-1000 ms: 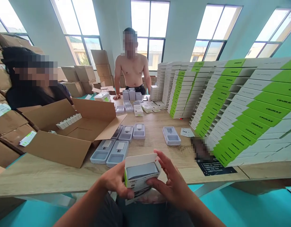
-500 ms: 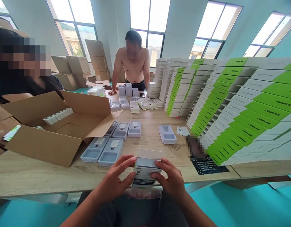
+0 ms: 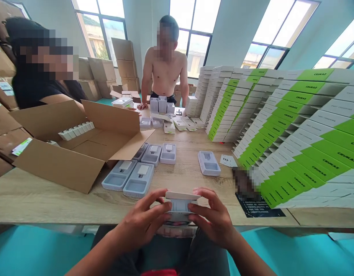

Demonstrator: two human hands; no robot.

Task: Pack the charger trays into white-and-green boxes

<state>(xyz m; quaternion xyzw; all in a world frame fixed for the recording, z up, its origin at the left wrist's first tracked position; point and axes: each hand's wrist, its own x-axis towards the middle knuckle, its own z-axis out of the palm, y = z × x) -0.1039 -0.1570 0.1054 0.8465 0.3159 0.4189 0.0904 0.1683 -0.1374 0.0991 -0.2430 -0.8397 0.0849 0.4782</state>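
Observation:
A small white printed box (image 3: 181,217) is gripped between my two hands at the table's near edge. Its end faces up with the flap (image 3: 182,195) raised on the far side, and a pale tray (image 3: 179,206) shows inside the opening. My left hand (image 3: 146,214) holds the box's left side, fingers around the corner. On the right side, my right hand (image 3: 213,214) pinches it, with fingertips at the flap. Plastic trays (image 3: 138,180) holding white chargers lie ahead to the left. Another plastic tray (image 3: 209,163), with no charger visible, lies ahead to the right.
An open cardboard carton (image 3: 60,165) with a row of white chargers (image 3: 76,131) stands left. Tall stacks of white and green boxes (image 3: 303,153) fill the right side. A white card (image 3: 228,160) lies near them. One person sits left; another leans on the far end of the table.
The box has tipped so its open end shows more and its printed front less. My fingers have moved up to the flap, which is folded lower. The camera view has shifted slightly.

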